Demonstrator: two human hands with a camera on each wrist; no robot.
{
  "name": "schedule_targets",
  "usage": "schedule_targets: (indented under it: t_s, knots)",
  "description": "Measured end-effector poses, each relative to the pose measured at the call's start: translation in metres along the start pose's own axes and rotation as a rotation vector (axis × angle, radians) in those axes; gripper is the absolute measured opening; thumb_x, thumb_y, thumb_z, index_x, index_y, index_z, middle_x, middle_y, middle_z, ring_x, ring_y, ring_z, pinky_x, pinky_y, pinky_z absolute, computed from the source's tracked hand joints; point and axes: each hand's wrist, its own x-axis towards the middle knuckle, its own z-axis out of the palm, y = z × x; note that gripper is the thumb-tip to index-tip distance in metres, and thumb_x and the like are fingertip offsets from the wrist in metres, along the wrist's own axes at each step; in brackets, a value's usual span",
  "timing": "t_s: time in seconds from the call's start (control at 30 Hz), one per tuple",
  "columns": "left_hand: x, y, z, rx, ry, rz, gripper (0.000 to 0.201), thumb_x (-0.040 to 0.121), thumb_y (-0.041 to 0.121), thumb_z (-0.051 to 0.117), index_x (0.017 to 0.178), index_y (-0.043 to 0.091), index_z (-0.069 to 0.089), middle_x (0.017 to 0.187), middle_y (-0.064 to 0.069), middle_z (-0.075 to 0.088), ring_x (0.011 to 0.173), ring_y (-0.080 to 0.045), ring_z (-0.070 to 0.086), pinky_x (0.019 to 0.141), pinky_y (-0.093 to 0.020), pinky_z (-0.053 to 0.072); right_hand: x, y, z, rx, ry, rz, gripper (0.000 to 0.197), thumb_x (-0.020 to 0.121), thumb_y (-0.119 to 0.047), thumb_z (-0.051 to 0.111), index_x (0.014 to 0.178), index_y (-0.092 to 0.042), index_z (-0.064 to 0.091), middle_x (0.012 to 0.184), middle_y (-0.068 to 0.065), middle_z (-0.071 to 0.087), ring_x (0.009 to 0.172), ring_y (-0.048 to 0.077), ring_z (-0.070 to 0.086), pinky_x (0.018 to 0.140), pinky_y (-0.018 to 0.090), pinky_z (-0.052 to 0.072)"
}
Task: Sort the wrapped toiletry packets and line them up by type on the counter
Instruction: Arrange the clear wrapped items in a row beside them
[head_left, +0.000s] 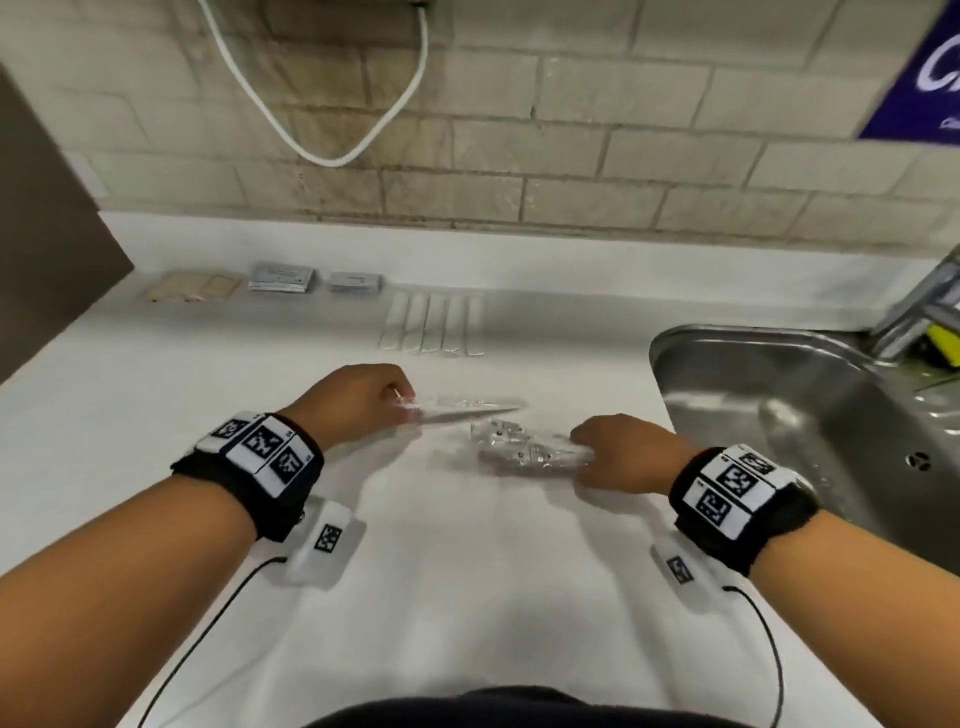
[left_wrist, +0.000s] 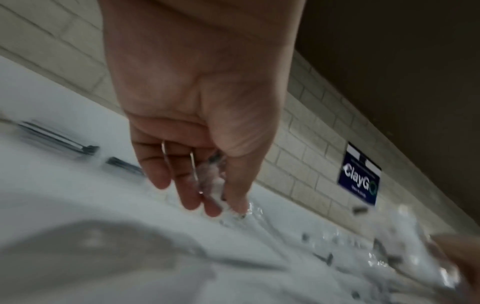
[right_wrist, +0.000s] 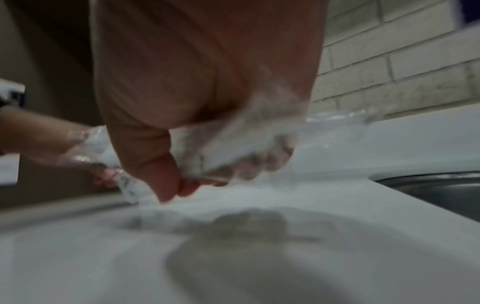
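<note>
Left hand (head_left: 358, 400) pinching the end of a long clear-wrapped packet (head_left: 467, 408) just above the table (head_left: 467, 597). Right hand (head_left: 623, 452) clenched around a bunch of clear packets (head_left: 524, 447), close beside the left. Beyond both hands, sorted rows (head_left: 434, 325) of packets.

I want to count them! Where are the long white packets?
In the head view, the long white packets lie side by side at the back of the counter, right of the small blue-grey packets, left of the sink.
</note>
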Motion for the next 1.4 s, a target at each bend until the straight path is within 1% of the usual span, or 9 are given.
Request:
schedule_targets:
  t_s: [0.13,0.37,0.47,0.6,0.77,0.97,1.1,1.23,1.4]
  knots:
    - [-0.01,0.028,-0.022,-0.416,0.053,-0.012,0.021,0.073,0.03,0.081,0.088,0.023,0.068,0.075,0.01,0.066,0.068,-0.005,0.059,0.065,-0.021,0.044,-0.006,0.021,-0.029,0.664,0.208,0.012,0.013,0.085,-0.027,0.06,0.096,-0.021,0.06,0.097,0.009,0.069,0.091,0.032,0.065,0.081,0.045,0.051]
    - [0.01,0.085,-0.027,-0.815,-0.064,0.054,0.003,0.088,0.016,0.067,0.089,0.015,0.064,0.07,0.009,0.066,0.067,-0.007,0.061,0.059,-0.019,0.047,0.019,-0.002,-0.044,1.228,0.11,-0.224,0.035,0.082,-0.011,0.071,0.114,-0.014,0.057,0.106,0.008,0.073,0.056,0.015,0.06,0.049,0.026,0.039]
    - [0.03,0.1,-0.021,-0.994,-0.074,0.032,0.007,0.092,0.013,0.061,0.095,0.019,0.059,0.077,0.007,0.062,0.067,-0.007,0.062,0.063,-0.022,0.049,0.032,-0.015,-0.043,1.367,0.116,-0.247,0.023,0.079,0.001,0.07,0.098,-0.007,0.059,0.086,0.018,0.07,0.048,0.015,0.051,0.045,0.023,0.038]
    - [0.06,0.113,-0.002,-1.129,0.033,-0.156,0.03,0.091,0.025,0.063,0.117,0.019,0.048,0.096,-0.003,0.063,0.075,-0.02,0.065,0.08,-0.039,0.055,0.056,-0.016,-0.047,1.375,0.357,-0.003,0.025,0.076,0.007,0.069,0.088,-0.013,0.06,0.064,0.002,0.056,0.045,0.011,0.048,0.043,0.024,0.038]
    - [0.071,0.131,0.039,-1.144,-0.247,-0.179,0.036,0.099,0.043,0.045,0.114,0.013,0.056,0.096,-0.009,0.067,0.081,-0.026,0.067,0.083,-0.044,0.055,0.08,-0.009,-0.045,1.392,0.324,0.035,0.026,0.078,-0.002,0.067,0.103,-0.001,0.062,0.076,0.011,0.065,0.05,0.018,0.056,0.04,0.019,0.04]
    - [0.106,0.131,0.053,-1.247,-0.25,-0.321,0.014,0.099,0.016,0.046,0.106,0.006,0.051,0.085,-0.011,0.068,0.077,-0.028,0.066,0.085,-0.05,0.056,0.094,0.018,-0.042,1.51,0.319,0.228,0.02,0.077,-0.001,0.065,0.089,-0.007,0.051,0.079,0.024,0.066,0.044,0.023,0.053,0.041,0.023,0.034]
    - [0.124,0.119,0.048,-0.735,-0.229,-0.314,0.013,0.092,0.014,0.055,0.103,0.008,0.055,0.098,-0.014,0.062,0.085,-0.026,0.063,0.084,-0.039,0.055,0.105,0.04,-0.033,1.517,0.344,0.376,0.011,0.082,-0.002,0.063,0.084,-0.002,0.052,0.071,0.017,0.052,0.044,0.024,0.048,0.046,0.03,0.044]
    - [0.119,0.1,0.042,-0.067,-0.008,-0.17,0.06,0.089,0.014,0.051,0.145,0.015,0.031,0.137,-0.013,0.043,0.121,-0.03,0.052,0.094,-0.035,0.045,0.113,0.056,-0.025,1.393,0.298,0.4,0.014,0.076,-0.007,0.069,0.074,0.001,0.057,0.065,0.021,0.051,0.045,0.023,0.044,0.051,0.035,0.043]
    - [0.089,0.12,0.065,0.18,-0.107,0.092,0.048,0.092,0.049,0.049,0.128,0.017,0.052,0.131,-0.008,0.051,0.116,-0.026,0.053,0.097,-0.039,0.045,0.129,0.058,-0.022,1.358,0.253,0.49,0.014,0.082,-0.015,0.064,0.077,-0.002,0.06,0.061,0.015,0.055,0.046,0.022,0.045,0.051,0.033,0.041]
